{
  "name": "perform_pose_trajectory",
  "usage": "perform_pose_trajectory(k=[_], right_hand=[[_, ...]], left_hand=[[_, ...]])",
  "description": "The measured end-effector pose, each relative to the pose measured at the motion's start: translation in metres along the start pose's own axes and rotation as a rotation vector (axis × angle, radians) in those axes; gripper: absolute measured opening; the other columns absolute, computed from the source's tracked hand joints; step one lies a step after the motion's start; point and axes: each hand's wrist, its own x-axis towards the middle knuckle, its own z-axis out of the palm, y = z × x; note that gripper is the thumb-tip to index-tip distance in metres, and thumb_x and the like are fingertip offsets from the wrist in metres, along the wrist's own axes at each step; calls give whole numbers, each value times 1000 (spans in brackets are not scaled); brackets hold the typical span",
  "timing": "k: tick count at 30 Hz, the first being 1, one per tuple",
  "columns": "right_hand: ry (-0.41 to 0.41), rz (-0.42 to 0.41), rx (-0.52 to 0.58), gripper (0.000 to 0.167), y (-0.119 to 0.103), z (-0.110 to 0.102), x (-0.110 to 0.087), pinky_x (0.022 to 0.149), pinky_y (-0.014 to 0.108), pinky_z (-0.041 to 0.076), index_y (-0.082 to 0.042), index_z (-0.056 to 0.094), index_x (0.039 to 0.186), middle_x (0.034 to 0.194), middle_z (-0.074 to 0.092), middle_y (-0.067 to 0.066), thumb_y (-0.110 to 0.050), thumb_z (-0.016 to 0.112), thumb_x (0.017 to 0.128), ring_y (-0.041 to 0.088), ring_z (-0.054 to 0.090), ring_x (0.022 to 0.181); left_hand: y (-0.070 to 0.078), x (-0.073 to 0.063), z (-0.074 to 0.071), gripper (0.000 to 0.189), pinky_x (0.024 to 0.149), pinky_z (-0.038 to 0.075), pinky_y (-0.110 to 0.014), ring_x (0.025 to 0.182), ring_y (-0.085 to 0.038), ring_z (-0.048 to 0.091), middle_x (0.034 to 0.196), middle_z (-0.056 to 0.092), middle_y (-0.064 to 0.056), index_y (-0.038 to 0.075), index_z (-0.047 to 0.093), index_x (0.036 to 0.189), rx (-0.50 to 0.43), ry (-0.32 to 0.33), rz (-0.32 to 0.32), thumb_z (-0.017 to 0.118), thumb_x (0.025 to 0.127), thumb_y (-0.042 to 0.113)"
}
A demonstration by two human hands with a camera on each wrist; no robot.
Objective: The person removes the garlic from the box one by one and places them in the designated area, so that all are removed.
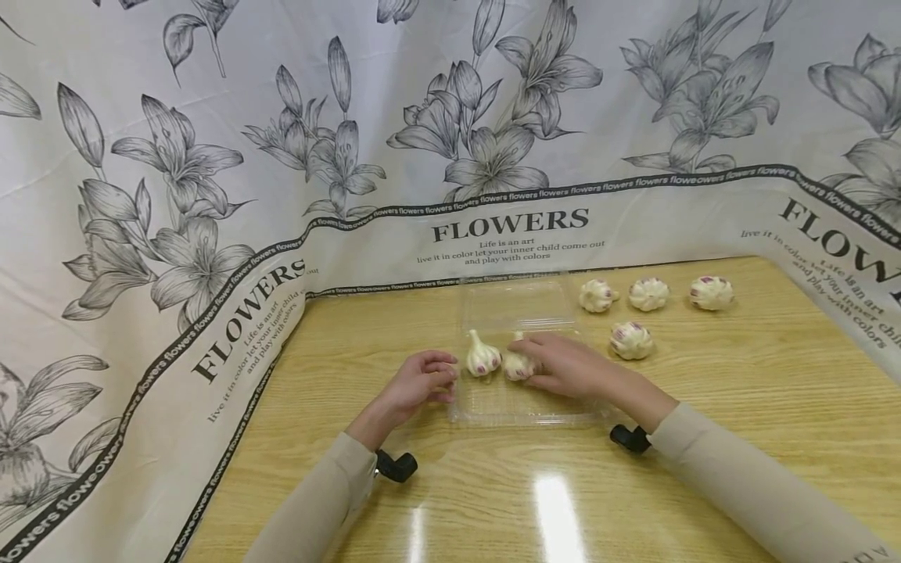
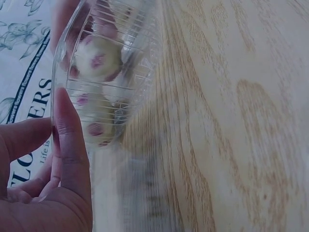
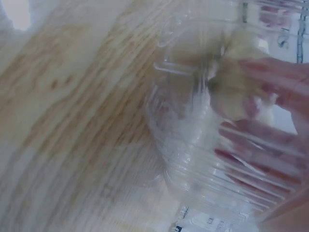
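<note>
A clear plastic clamshell container (image 1: 521, 418) stands on the table with its lid (image 1: 517, 301) folded open toward the back. Inside it, on the left, lies a white garlic bulb (image 1: 483, 358) with purple patches. Beside that one, my right hand (image 1: 563, 366) reaches into the container and grips a second garlic bulb (image 1: 519, 364); through the clear wall, the right wrist view shows fingers around this bulb (image 3: 236, 92). At the container's left edge, my left hand (image 1: 421, 381) pinches the rim (image 2: 59, 67) between thumb and finger.
Several more garlic bulbs lie right of the container: one near the lid (image 1: 597, 295), two farther right (image 1: 648, 294), and one closer (image 1: 631, 341). A flower-printed cloth (image 1: 507, 234) borders the wooden table (image 1: 479, 493) at back and sides. Black wrist mounts (image 1: 396, 466) sit below both hands.
</note>
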Motion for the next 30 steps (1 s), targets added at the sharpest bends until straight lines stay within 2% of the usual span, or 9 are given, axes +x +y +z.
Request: perform_pose_trajectory(k=[3, 5, 15, 17, 24, 30], right_hand=[[1, 4, 26, 64, -1, -2, -1, 106, 57, 49, -4, 51, 148, 140, 59, 21, -24, 76, 92, 40, 59, 124], [2, 12, 39, 65, 0, -3, -1, 107, 57, 48, -4, 49, 149, 141, 58, 22, -24, 76, 93, 40, 59, 125], [-5, 90, 94, 69, -1, -6, -2, 99, 56, 54, -6, 44, 149, 132, 63, 21, -26, 77, 92, 38, 63, 117], [-5, 100, 96, 68, -2, -6, -1, 98, 56, 54, -5, 45, 148, 131, 63, 21, -26, 76, 93, 37, 63, 116], [13, 88, 100, 53, -4, 0, 2, 92, 47, 57, -6, 56, 137, 114, 67, 7, -30, 75, 94, 25, 65, 106], [5, 113, 76, 48, -4, 5, 2, 94, 50, 56, -6, 61, 132, 119, 68, 9, -28, 76, 92, 28, 65, 108]], left_hand=[[0, 0, 0, 37, 69, 60, -28, 79, -15, 63, 97, 63, -8, -11, 49, 136, -5, 1, 0, 58, 101, -2], [0, 0, 0, 37, 69, 60, -28, 78, -15, 63, 97, 63, -8, -12, 49, 136, -5, 2, 6, 57, 101, -3], [3, -2, 1, 39, 69, 60, -28, 79, -15, 63, 99, 63, -10, -11, 49, 138, 0, 1, 5, 58, 101, -2], [3, -2, 1, 39, 69, 60, -29, 79, -15, 63, 100, 63, -10, -11, 48, 138, 1, -4, 7, 58, 101, -2], [1, -2, 2, 36, 68, 60, -28, 78, -14, 63, 100, 63, -12, -11, 50, 135, -4, 4, 11, 57, 101, -3], [1, -2, 3, 35, 67, 60, -28, 78, -14, 63, 99, 63, -10, -11, 51, 134, -4, 13, 7, 57, 100, -4]])
